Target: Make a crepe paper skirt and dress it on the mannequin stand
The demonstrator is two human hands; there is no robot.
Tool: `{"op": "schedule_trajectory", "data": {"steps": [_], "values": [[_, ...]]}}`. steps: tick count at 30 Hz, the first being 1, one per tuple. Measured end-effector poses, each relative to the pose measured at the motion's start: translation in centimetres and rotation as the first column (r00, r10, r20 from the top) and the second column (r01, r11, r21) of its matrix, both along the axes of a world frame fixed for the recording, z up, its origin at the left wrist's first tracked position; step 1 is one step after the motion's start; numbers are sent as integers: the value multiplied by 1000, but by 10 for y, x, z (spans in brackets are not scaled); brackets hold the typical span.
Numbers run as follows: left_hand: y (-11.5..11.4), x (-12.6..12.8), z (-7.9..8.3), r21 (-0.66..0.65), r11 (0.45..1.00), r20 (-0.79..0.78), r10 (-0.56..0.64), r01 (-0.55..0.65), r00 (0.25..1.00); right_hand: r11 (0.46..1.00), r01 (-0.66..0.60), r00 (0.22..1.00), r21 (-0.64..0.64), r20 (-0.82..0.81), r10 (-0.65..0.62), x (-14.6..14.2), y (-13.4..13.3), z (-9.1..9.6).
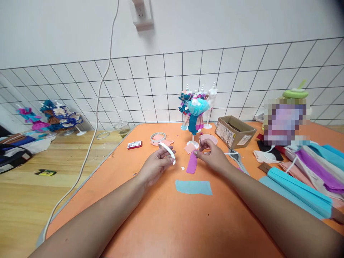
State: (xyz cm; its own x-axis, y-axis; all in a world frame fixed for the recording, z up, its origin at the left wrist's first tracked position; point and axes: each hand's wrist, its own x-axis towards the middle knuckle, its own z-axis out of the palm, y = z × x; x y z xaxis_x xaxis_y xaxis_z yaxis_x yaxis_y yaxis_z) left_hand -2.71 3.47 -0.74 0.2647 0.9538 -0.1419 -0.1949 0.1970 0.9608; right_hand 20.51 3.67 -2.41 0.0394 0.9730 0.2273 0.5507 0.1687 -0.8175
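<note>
My left hand (pixel 158 162) is closed on a curved white tape-like strip (pixel 169 152), which arches over the fingers with one end hanging by the thumb. My right hand (pixel 211 154) is pinched, thumb against fingers, around something small and dark that I cannot make out. Just below its fingertips lies a purple crepe paper strip (pixel 191 164). Nearer to me, a light blue crepe paper strip (pixel 193 187) rests flat on the orange table (pixel 161 222). Behind the hands stands a small white dress form (pixel 192 143) dressed in turquoise and teal paper.
A cardboard box (pixel 235 133) and a pink tape roll (pixel 208 139) sit beyond my right hand. Leftward are a white ring-shaped roll (pixel 158 137) and a small red-and-white box (pixel 134 144). Crepe paper rolls (pixel 301 190) crowd the right. A white cable (pixel 98 107) hangs at left.
</note>
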Motion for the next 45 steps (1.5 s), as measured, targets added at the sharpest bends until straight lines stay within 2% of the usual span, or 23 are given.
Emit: {"op": "schedule_trajectory", "data": {"steps": [1,3,5,6,7,11,15,20,25,34,42,45], "values": [[1,-1,3,7,1000,16,9,-9,1000,989,-124,985,-76,-130,114,-5,-6,3],[1,-3,7,15,1000,41,26,-27,999,880,-399,887,-256,-351,300,-18,-18,9],[1,-4,11,13,999,56,41,-42,998,767,-534,820,-355,-440,367,-29,-29,11],[1,-4,12,9,999,58,47,-48,997,739,-553,813,-385,-443,377,-33,-33,11],[0,-4,12,6,999,58,51,-52,997,739,-546,822,-394,-425,380,-37,-36,11],[-2,-3,11,16,999,23,45,-45,999,797,-487,870,-358,-281,405,-43,-40,6],[-2,-2,12,12,997,-50,75,-74,996,784,-513,859,-350,-212,466,-45,-42,2],[-3,-1,13,22,997,-100,73,-71,992,793,-505,862,-340,-163,479,-47,-41,-1],[-3,-3,12,81,996,-197,62,-47,979,786,-519,854,-336,-156,497,-46,-41,1],[-4,-2,12,133,991,-268,62,-27,961,772,-514,857,-373,-196,476,-47,-45,5],[-5,-1,12,120,991,-283,89,-57,955,773,-507,861,-381,-180,476,-48,-42,3],[-5,-3,10,132,990,-272,85,-50,958,791,-487,871,-369,-146,468,-47,-42,3]]}}
